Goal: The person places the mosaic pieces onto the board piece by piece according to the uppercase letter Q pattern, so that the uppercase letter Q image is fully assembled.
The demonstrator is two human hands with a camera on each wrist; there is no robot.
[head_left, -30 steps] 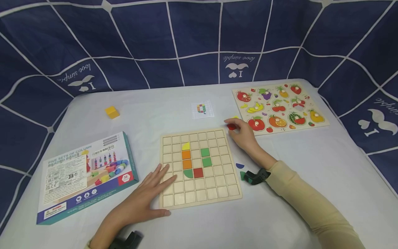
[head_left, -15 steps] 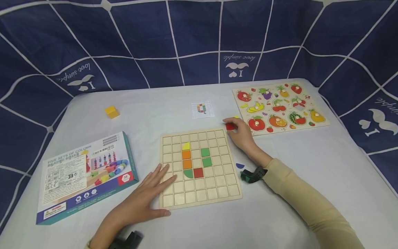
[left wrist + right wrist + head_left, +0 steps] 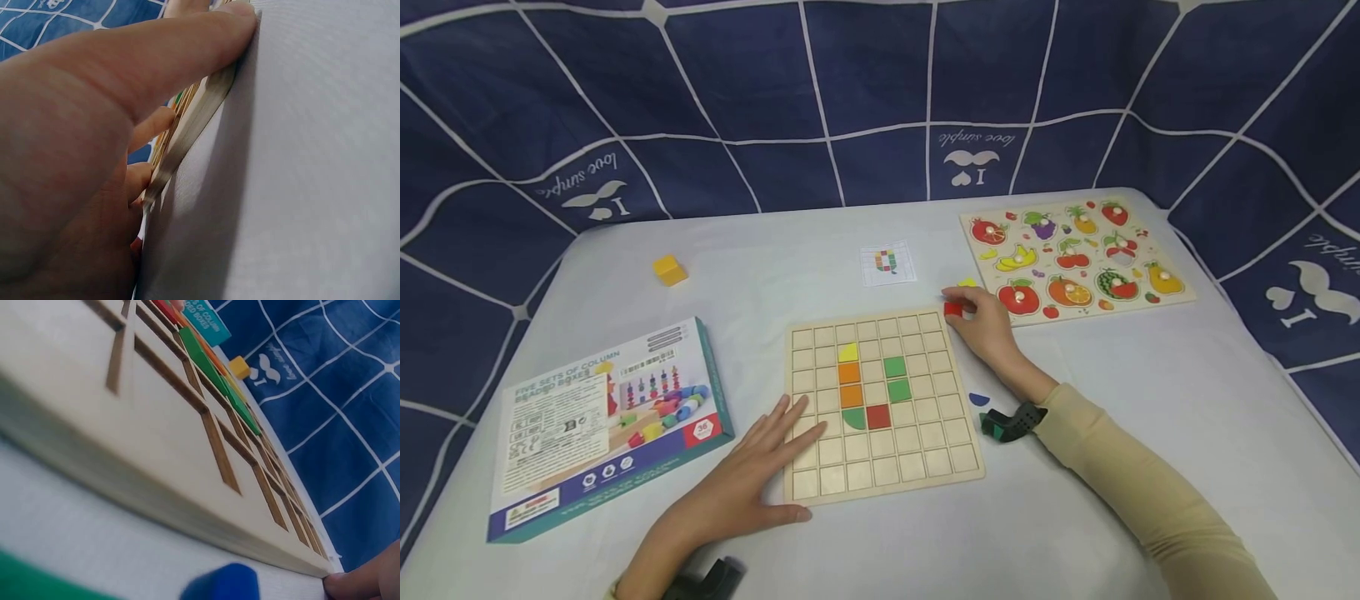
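Observation:
A wooden grid board point(image 3: 925, 458) lies flat, with yellow, orange, green and red tiles point(image 3: 877, 417) in several of its squares. My left hand point(image 3: 741, 487) rests with spread fingers over the board's left edge, thumb at its near corner. In the left wrist view, the thumb point(image 3: 187, 47) lies alongside the board's rim. At the far right corner, my right hand point(image 3: 985, 325) pinches a small bright red tile point(image 3: 953, 309) between thumb and fingers. A blue half-round piece point(image 3: 978, 400) lies right of the board. A green piece point(image 3: 31, 581) is partly hidden by the wrist camera in the head view.
A pattern card point(image 3: 888, 275) lies behind the board. The fruit puzzle point(image 3: 1052, 283) is at the back right, a yellow piece point(image 3: 967, 282) beside it. A toy box point(image 3: 610, 433) lies left, a yellow-orange block point(image 3: 670, 270) behind it.
The right hand and red tile have shifted slightly left, and more of the tile shows. The wrist camera has moved a little left over the green piece. The left hand has stayed put.

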